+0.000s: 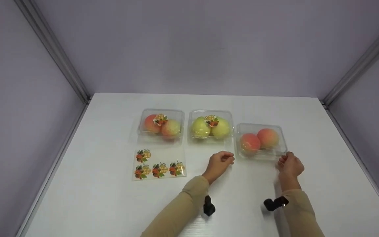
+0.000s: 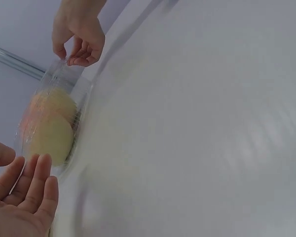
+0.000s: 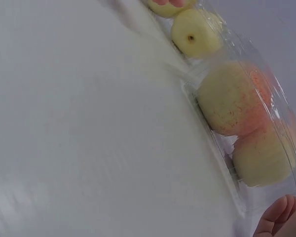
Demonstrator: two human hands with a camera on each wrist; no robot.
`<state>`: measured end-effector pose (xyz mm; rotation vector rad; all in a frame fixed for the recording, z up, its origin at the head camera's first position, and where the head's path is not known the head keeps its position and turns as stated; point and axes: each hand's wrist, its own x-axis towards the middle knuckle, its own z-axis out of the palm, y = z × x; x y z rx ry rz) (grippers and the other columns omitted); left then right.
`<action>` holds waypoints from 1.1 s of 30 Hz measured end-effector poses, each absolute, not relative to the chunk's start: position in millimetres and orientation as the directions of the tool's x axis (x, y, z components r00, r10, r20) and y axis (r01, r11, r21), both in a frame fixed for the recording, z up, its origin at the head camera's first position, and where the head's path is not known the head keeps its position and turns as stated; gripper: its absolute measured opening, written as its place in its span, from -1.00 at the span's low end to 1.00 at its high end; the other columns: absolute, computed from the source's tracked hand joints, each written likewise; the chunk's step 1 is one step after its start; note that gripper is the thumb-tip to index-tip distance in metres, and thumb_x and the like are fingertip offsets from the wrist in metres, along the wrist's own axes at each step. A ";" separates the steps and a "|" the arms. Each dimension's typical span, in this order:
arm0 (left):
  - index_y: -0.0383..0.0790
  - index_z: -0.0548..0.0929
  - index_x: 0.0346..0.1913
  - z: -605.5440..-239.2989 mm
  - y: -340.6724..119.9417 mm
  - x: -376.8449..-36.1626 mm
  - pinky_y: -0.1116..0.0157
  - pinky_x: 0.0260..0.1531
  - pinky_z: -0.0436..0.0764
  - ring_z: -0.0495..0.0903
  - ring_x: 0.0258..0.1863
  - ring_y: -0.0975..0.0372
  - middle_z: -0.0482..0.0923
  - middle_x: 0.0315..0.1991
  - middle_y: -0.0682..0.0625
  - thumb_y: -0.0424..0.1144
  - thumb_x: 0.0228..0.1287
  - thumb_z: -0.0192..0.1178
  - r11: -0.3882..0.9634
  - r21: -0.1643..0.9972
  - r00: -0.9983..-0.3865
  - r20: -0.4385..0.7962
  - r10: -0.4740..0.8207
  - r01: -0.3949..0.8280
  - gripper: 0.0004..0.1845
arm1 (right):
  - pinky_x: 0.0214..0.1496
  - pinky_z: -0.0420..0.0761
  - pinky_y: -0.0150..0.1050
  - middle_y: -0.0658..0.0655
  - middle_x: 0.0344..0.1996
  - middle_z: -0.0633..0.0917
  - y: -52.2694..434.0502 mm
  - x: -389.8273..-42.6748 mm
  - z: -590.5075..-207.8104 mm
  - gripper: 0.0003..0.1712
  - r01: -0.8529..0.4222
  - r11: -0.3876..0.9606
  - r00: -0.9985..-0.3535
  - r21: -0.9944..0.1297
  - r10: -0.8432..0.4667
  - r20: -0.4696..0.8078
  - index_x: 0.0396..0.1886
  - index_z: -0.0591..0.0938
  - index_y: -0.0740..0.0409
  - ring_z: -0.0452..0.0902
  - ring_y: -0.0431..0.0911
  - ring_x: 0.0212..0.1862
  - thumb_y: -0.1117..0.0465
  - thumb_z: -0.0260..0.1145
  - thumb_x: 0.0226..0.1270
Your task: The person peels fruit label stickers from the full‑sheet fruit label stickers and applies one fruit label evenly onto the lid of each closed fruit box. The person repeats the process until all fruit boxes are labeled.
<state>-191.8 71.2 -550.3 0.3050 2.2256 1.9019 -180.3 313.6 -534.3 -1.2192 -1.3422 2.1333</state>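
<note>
Nearest the lens in the head view, low centre of the frame: two tan sleeves with a small black wrist camera [image 1: 209,206] on the left forearm and another [image 1: 275,203] on the right.

Then, left to right across the white table [image 1: 94,197]:

Lower left of centre, a clear sticker sheet [image 1: 159,163] lying flat, four fruit-basket stickers on it. Just above that, a closed clear box [image 1: 161,126] with two pink-yellow peaches and a sticker on the lid. Beside it at frame centre, a second closed clear box [image 1: 211,126] with two green-yellow fruits, also with a sticker on the lid.

Below that box, the left hand [image 1: 220,162], fingers loosely curled and holding nothing, hovering just off the lower left corner of the unstickered box; from the left wrist view, fingers [image 2: 37,180] nearly straight and relaxed, close to the box wall but not visibly touching.

Right of centre, the unstickered box [image 1: 261,141], clear plastic, lid down, two pink peaches inside, resting on the table just right of the middle box; blurred in both wrist views.

Furthest right, the right hand [image 1: 290,164] at the box's lower right corner, fingertips curled and pinching the clear rim there, seen plainly at upper left of the left wrist view [image 2: 79,39]. Only fingertips [image 3: 276,217] showing at the bottom right of the right wrist view.
</note>
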 end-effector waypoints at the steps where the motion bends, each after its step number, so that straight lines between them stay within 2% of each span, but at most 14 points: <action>1: -0.43 0.65 -0.06 -548.7 73.5 -194.3 0.49 -0.27 0.61 0.71 -0.28 0.25 0.72 -0.19 -0.21 -0.33 0.31 0.17 0.148 0.989 -0.963 -0.024 0.270 0.017 -0.76 | -0.56 0.52 -0.44 -0.10 -0.76 0.55 314.4 -180.6 -534.3 -0.82 0.156 -0.494 -0.576 -0.855 0.658 -0.485 -0.44 0.53 0.11 0.47 -0.31 -0.64 0.17 0.14 0.35; 7: -0.42 0.66 -0.05 -543.9 86.1 -205.5 0.48 -0.28 0.62 0.73 -0.32 0.23 0.72 -0.22 -0.23 -0.33 0.30 0.17 0.143 0.989 -0.975 -0.063 0.212 -0.033 -0.75 | -0.56 0.50 -0.43 -0.08 -0.74 0.55 317.1 -182.3 -533.2 -0.72 0.142 -0.534 -0.587 -0.834 0.633 -0.505 -0.64 0.54 0.09 0.44 -0.29 -0.63 0.22 0.20 0.30; 14: -0.43 0.62 0.03 -539.5 97.7 -209.2 0.45 -0.22 0.62 0.73 -0.29 0.27 0.73 -0.19 -0.22 -0.32 0.31 0.16 0.068 0.984 -0.964 -0.173 0.202 -0.163 -0.70 | -0.53 0.51 -0.40 -0.08 -0.71 0.58 326.9 -184.1 -528.9 -0.75 0.184 -0.583 -0.598 -0.791 0.572 -0.561 -0.62 0.59 0.08 0.44 -0.27 -0.59 0.22 0.27 0.28; 21: -0.39 0.64 0.04 -540.6 104.7 -210.2 0.43 -0.18 0.64 0.74 -0.27 0.22 0.74 -0.19 -0.23 -0.34 0.28 0.17 0.104 0.985 -0.971 -0.155 0.182 -0.138 -0.70 | -0.46 0.52 -0.38 -0.07 -0.68 0.60 334.0 -183.2 -521.5 -0.73 0.247 -0.621 -0.632 -0.744 0.479 -0.609 -0.65 0.62 0.07 0.47 -0.26 -0.54 0.19 0.30 0.27; 33: -0.38 0.64 0.04 -536.8 104.7 -207.7 0.48 -0.26 0.59 0.74 -0.30 0.23 0.74 -0.20 -0.21 -0.33 0.29 0.17 0.111 0.986 -0.968 -0.149 0.204 -0.128 -0.70 | -0.41 0.53 -0.40 -0.06 -0.66 0.62 338.7 -181.5 -520.3 -0.75 0.230 -0.637 -0.649 -0.735 0.463 -0.604 -0.62 0.66 0.07 0.49 -0.26 -0.48 0.21 0.31 0.28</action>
